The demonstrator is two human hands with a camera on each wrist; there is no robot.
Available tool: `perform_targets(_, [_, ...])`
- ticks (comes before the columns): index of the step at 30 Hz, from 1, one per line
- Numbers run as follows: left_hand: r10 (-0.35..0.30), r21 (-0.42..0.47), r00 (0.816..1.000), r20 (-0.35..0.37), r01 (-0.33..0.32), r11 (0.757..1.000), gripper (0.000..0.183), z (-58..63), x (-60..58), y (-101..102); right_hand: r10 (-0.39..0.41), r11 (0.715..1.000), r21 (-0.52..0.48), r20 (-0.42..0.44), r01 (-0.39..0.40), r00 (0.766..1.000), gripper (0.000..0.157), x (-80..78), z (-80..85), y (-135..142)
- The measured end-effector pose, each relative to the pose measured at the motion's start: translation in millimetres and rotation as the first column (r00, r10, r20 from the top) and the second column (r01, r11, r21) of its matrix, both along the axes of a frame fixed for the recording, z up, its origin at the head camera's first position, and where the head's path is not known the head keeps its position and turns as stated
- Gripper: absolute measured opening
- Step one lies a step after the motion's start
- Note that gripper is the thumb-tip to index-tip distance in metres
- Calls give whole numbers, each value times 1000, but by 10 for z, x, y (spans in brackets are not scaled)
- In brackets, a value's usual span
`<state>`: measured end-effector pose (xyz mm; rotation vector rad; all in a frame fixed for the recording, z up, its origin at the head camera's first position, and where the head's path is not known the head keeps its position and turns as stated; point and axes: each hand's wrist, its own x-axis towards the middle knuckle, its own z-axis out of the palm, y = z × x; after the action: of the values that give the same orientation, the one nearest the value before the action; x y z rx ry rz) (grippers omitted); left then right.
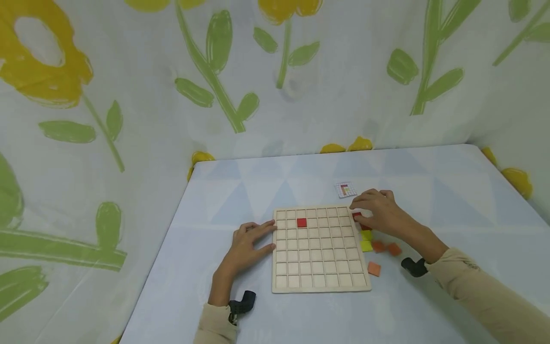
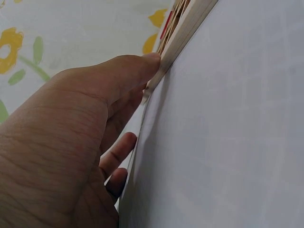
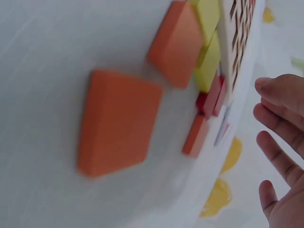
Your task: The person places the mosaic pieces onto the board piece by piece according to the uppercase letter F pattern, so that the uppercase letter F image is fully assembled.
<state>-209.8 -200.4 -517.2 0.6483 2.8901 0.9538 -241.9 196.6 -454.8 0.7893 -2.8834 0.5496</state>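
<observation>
"Hovering by red tiles (image 3: pixel 209 99) at two o'clock of the board (image 1: pixel 315 244), your half-spread right hand (image 1: pixel 382 212) is holding nothing visible."
"Dipping low, you're risking scattering them; your relaxed left hand (image 1: pixel 247 243) is touching nine o'clock."

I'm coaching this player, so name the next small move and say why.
Probably pinch a loose red tile with the right hand: its fingers are beside the loose reds, the pattern card appears to show several red squares, and the wooden grid board holds just one placed red tile.
</observation>
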Motion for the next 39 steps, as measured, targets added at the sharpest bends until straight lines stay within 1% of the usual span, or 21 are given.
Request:
perform_targets(5, [19, 4, 1000, -10, -19, 1000, 50, -27, 35, -10, -34, 999, 1, 45, 34, 998, 27, 12, -49, 113])
perform_targets(9, [-2, 10, 1000, -15, 2, 1000, 50, -5, 5, -3, -48, 999, 14, 48, 47, 998, 26, -20, -81, 192])
perform_targets(12, [-10, 13, 1000, -29, 10, 1000, 50, 10, -13, -4, -43, 999, 25, 49, 42, 998, 26, -72, -119, 213])
perform_targets(15, [-3, 17, 999, -33, 4, 1000, 50, 10, -12, 4, -28, 999, 25, 66, 26, 997, 25, -111, -160, 225])
perform_targets(19, [4, 14, 1000, -26, -4, 1000, 50, -8, 3, 7, -5, 1000, 20, 86, 4, 996, 23, -121, -195, 225])
perform_targets(23, [3, 17, 1000, -31, -2, 1000, 50, -23, 13, 6, -12, 1000, 25, 64, 10, 998, 21, -107, -205, 218])
perform_targets(27, [-9, 18, 999, -41, 10, 1000, 51, -25, 22, 8, -40, 999, 16, 53, 39, 998, 21, -68, -182, 222])
perform_targets(31, [-16, 12, 1000, -18, 16, 1000, 52, -10, 25, 12, -50, 999, -6, 52, 50, 997, 22, -28, -148, 237])
perform_targets(35, [-13, 4, 1000, 7, 13, 1000, 52, 7, 25, 10, -17, 999, -41, 29, 18, 999, 23, -14, -97, 221])
perform_targets(39, [-6, 13, 1000, -6, 6, 1000, 51, 11, 24, 11, 21, 997, -74, -11, -22, 1000, 23, -25, -45, 154])
